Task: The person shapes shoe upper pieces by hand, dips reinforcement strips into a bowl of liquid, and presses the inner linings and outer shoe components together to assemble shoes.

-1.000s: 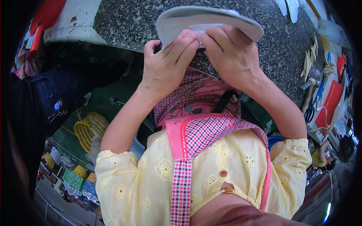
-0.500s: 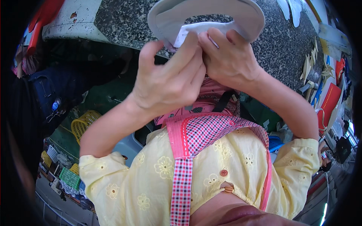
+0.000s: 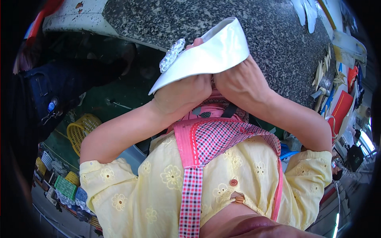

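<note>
A glossy white shoe upper [image 3: 214,51], tilted with its outer side showing, is held between both hands over the front edge of the speckled dark stone worktop [image 3: 274,47]. A clear, sparkling ornament [image 3: 172,55] sits on its left part. My left hand [image 3: 180,90] is curled beneath the upper, closed on it; a fingertip shows above its upper edge beside the ornament. My right hand [image 3: 241,79] grips the upper from below on the right. Most fingers of both hands are hidden behind the white material.
A hammer [image 3: 322,92] and pale cut pieces [image 3: 322,68] lie along the worktop's right side. White flat shapes [image 3: 305,15] are at the far right. On the floor at left stands a yellow basket [image 3: 81,133]. Another person in dark trousers [image 3: 59,93] is at the left.
The shoe upper has been turned from its lining side to its glossy outer side, bringing the ornament into view. Both hands have folded under it, and the left has come lower.
</note>
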